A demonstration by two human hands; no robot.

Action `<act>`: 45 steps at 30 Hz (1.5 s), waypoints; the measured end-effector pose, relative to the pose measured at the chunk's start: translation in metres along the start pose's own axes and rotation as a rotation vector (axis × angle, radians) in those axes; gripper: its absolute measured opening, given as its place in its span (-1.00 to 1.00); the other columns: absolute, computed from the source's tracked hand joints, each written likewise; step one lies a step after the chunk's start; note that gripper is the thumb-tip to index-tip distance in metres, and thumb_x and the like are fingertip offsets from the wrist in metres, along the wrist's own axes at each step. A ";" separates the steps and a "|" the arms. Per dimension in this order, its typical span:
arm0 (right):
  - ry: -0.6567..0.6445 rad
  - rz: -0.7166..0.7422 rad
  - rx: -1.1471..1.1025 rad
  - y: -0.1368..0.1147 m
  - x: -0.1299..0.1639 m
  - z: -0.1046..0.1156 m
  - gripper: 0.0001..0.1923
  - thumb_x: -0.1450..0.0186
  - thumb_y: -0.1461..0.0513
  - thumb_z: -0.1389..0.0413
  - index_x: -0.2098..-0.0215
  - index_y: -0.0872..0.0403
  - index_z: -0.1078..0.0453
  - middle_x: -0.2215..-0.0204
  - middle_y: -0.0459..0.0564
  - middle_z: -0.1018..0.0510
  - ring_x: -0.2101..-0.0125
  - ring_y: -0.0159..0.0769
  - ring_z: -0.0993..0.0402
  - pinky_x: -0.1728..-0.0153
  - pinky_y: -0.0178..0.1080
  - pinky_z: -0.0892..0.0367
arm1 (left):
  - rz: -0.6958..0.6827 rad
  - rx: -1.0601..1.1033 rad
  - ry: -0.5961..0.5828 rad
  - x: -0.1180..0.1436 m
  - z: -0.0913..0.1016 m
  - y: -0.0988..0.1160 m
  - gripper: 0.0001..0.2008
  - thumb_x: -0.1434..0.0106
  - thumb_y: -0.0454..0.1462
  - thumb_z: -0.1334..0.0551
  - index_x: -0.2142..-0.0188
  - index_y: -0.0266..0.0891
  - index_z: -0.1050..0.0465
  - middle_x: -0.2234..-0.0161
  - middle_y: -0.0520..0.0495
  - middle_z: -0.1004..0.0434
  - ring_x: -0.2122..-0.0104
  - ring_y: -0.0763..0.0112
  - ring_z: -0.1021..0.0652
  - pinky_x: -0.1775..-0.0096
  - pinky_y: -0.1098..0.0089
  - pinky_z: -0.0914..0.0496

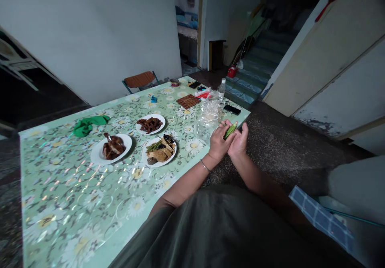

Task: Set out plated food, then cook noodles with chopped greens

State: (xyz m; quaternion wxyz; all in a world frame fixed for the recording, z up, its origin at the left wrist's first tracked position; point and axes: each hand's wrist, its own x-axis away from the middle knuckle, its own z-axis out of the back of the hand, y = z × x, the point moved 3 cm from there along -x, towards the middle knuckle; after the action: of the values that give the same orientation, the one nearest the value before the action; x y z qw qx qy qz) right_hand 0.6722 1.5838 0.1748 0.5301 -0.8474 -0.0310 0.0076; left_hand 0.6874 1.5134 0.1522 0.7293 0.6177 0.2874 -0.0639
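My left hand (219, 140) and my right hand (239, 143) are pressed together just past the table's near edge, both gripping a small green vegetable piece (230, 130) between the fingers. A thin bracelet sits on my left wrist. Next to my hands on the table lies a clear plastic bag (209, 113). To the left stand three white plates: mixed food with green stalks (159, 150), dark brown strips (150, 124), and a brown roasted bird (111, 148).
The green flowered table (75, 196) also holds a green cloth (88, 124), a brown mat (188, 100), a water bottle (221, 87), a phone (232, 109) and a tin (174, 82). A folding chair (140, 79) stands beyond it; stairs (255, 71) rise at the back right.
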 end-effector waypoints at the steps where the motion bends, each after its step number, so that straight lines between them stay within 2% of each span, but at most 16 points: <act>1: -0.011 0.002 0.002 0.000 0.001 -0.001 -0.19 -0.19 -0.35 0.23 0.10 0.05 -0.45 0.18 0.14 -0.55 0.05 -0.11 -0.49 0.06 -0.07 -0.43 | 0.012 0.017 -0.016 -0.001 0.002 0.001 -0.79 -0.21 -0.20 -0.34 0.15 -0.16 -0.54 0.14 -0.19 -0.58 0.08 0.18 -0.52 -0.08 0.17 -0.32; 2: -0.018 0.004 -0.006 0.001 0.002 0.000 -0.19 -0.19 -0.36 0.23 0.10 0.05 -0.45 0.17 0.16 -0.55 0.06 -0.10 -0.48 0.08 -0.06 -0.44 | 0.040 0.048 -0.014 -0.001 0.004 0.001 -0.82 -0.22 -0.20 -0.32 0.19 -0.17 -0.52 0.18 -0.16 -0.57 0.13 0.23 -0.51 -0.03 0.22 -0.34; 4: -0.009 -0.006 -0.053 0.001 0.001 0.004 -0.21 -0.19 -0.35 0.19 0.10 0.07 -0.45 0.16 0.18 -0.56 0.05 -0.08 -0.48 0.10 -0.06 -0.44 | 0.140 0.166 0.066 -0.004 0.014 -0.002 -0.87 -0.25 -0.20 -0.28 0.24 -0.18 -0.44 0.29 -0.06 -0.53 0.27 0.36 -0.49 0.12 0.34 -0.37; 6: 0.021 -0.048 -0.097 0.002 -0.001 0.010 -0.32 -0.19 -0.27 0.07 0.12 0.08 -0.45 0.12 0.18 -0.56 0.05 -0.10 -0.49 0.14 -0.12 -0.45 | 0.286 0.330 0.180 -0.008 0.027 -0.008 -0.84 -0.25 -0.17 -0.24 0.26 -0.18 -0.35 0.41 0.05 -0.44 0.42 0.47 -0.42 0.30 0.43 -0.33; 8: 0.036 -0.106 -0.092 0.002 -0.004 0.017 -0.46 -0.19 -0.16 -0.04 0.15 0.07 -0.46 0.09 0.15 -0.56 0.06 -0.14 -0.50 0.21 -0.20 -0.44 | 0.428 0.477 0.206 -0.015 0.037 -0.016 -0.77 -0.20 -0.13 -0.28 0.27 -0.19 -0.32 0.50 0.14 -0.35 0.52 0.54 -0.34 0.40 0.48 -0.24; 11: 0.020 -0.177 -0.035 -0.001 -0.005 0.022 -0.58 -0.21 -0.06 -0.08 0.19 0.08 -0.47 0.11 0.14 -0.58 0.13 -0.17 -0.52 0.34 -0.26 -0.42 | 0.602 0.598 0.040 -0.026 0.043 -0.026 -0.62 0.03 -0.14 -0.43 0.28 -0.25 -0.40 0.56 0.19 -0.28 0.58 0.62 -0.25 0.47 0.50 -0.14; 14: 0.000 -0.210 -0.025 -0.003 -0.001 0.022 -0.60 -0.26 -0.03 -0.04 0.18 0.08 -0.49 0.11 0.14 -0.59 0.21 -0.19 -0.53 0.41 -0.25 -0.40 | 0.689 0.626 -0.124 -0.029 0.041 -0.030 -0.56 0.19 -0.18 -0.50 0.30 -0.32 -0.50 0.59 0.17 -0.30 0.61 0.65 -0.21 0.50 0.50 -0.07; 18: 0.006 -0.217 -0.045 -0.004 0.005 0.022 -0.62 -0.31 0.02 0.02 0.14 0.07 -0.49 0.07 0.11 -0.59 0.28 -0.24 -0.52 0.43 -0.26 -0.38 | 0.692 0.632 -0.220 -0.026 0.034 -0.027 -0.65 0.15 -0.15 -0.49 0.44 -0.34 -0.51 0.57 0.10 -0.37 0.63 0.69 -0.17 0.55 0.50 -0.01; 21: 0.000 -0.239 -0.033 -0.003 0.006 0.027 -0.62 -0.33 0.03 0.04 0.12 0.06 -0.49 0.03 0.07 -0.59 0.33 -0.30 -0.51 0.47 -0.30 -0.35 | 0.725 0.615 -0.259 -0.022 0.024 -0.025 -0.65 0.17 -0.15 -0.50 0.49 -0.35 -0.50 0.59 0.08 -0.37 0.62 0.67 -0.24 0.55 0.50 -0.04; 25: -0.038 -0.250 -0.029 -0.006 0.003 0.042 -0.65 -0.32 0.05 0.00 0.12 0.02 -0.50 0.01 0.03 -0.57 0.42 -0.37 -0.47 0.53 -0.31 -0.29 | 0.753 0.601 -0.271 -0.021 0.004 -0.022 -0.64 0.24 -0.20 -0.51 0.48 -0.35 -0.50 0.57 0.06 -0.42 0.59 0.61 -0.34 0.51 0.50 -0.13; 28: 0.003 -0.250 -0.053 -0.013 -0.004 0.064 -0.73 -0.29 0.08 -0.08 0.18 0.02 -0.51 0.04 0.00 -0.58 0.44 -0.41 -0.46 0.53 -0.32 -0.29 | 0.719 0.583 -0.297 -0.025 -0.013 -0.018 -0.67 0.20 -0.21 -0.48 0.47 -0.34 -0.49 0.60 0.10 -0.38 0.63 0.66 -0.27 0.54 0.51 -0.08; 31: 0.011 -0.242 -0.075 -0.023 -0.011 0.090 -0.80 -0.20 0.13 -0.21 0.23 0.03 -0.51 0.16 -0.02 -0.61 0.42 -0.41 -0.48 0.51 -0.34 -0.30 | 0.680 0.558 -0.385 -0.031 -0.034 -0.013 -0.72 0.18 -0.23 -0.45 0.51 -0.33 -0.46 0.64 0.14 -0.31 0.67 0.71 -0.16 0.57 0.50 0.04; 34: -0.039 -0.201 -0.042 -0.036 -0.018 0.116 -0.72 -0.07 0.18 -0.31 0.23 0.07 -0.53 0.27 -0.01 -0.62 0.43 -0.40 -0.49 0.50 -0.36 -0.29 | 0.678 0.530 -0.499 -0.039 -0.061 -0.008 -0.75 0.19 -0.24 -0.42 0.52 -0.33 -0.46 0.64 0.14 -0.31 0.68 0.71 -0.12 0.58 0.48 0.10; 39: -0.047 0.009 0.209 -0.064 -0.028 0.164 -0.62 0.03 0.14 -0.38 0.25 0.09 -0.56 0.42 -0.04 -0.62 0.44 -0.37 -0.50 0.47 -0.34 -0.28 | 0.641 0.513 -0.648 -0.048 -0.117 0.000 -0.78 0.12 -0.22 -0.35 0.65 -0.30 -0.36 0.74 0.14 -0.21 0.71 0.70 -0.08 0.58 0.46 0.07; 42: -0.056 0.142 0.371 -0.079 -0.034 0.194 -0.67 -0.03 0.08 -0.35 0.29 0.07 -0.56 0.43 -0.05 -0.60 0.46 -0.35 -0.49 0.42 -0.30 -0.34 | 0.666 0.509 -0.726 -0.049 -0.152 0.001 -0.72 0.09 -0.22 -0.31 0.73 -0.27 -0.26 0.81 0.14 -0.11 0.73 0.67 -0.11 0.58 0.46 -0.01; 45: -0.043 0.308 0.541 -0.094 -0.040 0.223 -0.76 -0.14 0.08 -0.27 0.32 0.07 -0.55 0.40 -0.02 -0.58 0.45 -0.34 -0.49 0.38 -0.26 -0.39 | 0.746 0.555 -0.736 -0.046 -0.184 0.003 -0.82 0.11 -0.25 -0.29 0.68 -0.29 -0.33 0.79 0.14 -0.13 0.73 0.67 -0.12 0.60 0.47 0.03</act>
State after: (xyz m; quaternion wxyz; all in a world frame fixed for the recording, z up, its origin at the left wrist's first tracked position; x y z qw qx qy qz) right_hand 0.6178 1.8229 0.1612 0.7283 -0.6698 0.0898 0.1138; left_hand 0.5877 1.6745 0.1644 0.5654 0.7818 -0.2485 -0.0861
